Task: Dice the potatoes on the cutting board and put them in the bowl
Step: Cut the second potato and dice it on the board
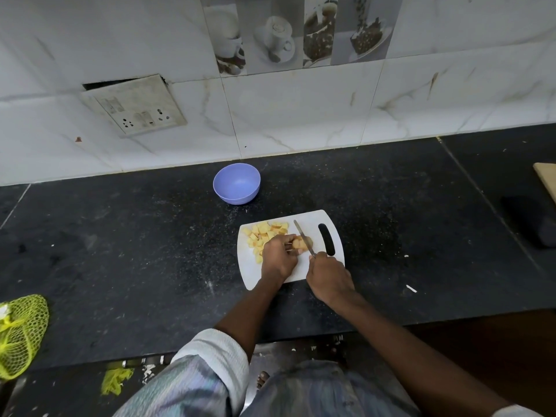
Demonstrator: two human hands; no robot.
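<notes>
A white cutting board (314, 267) with a black handle slot lies on the dark counter. Several yellow potato dice (263, 233) are piled on its left part. My left hand (278, 257) grips a piece of potato (301, 243) in the middle of the board. My right hand (329, 278) is closed on a knife (304, 237), whose blade rests across that piece and points away from me. An empty blue bowl (236, 183) stands beyond the board, near the wall.
A yellow-green mesh bag (18, 332) lies at the counter's left front edge. A wooden board corner (546, 182) and a dark object (532, 221) sit at the far right. A tiled wall with a socket plate (132, 106) backs the counter.
</notes>
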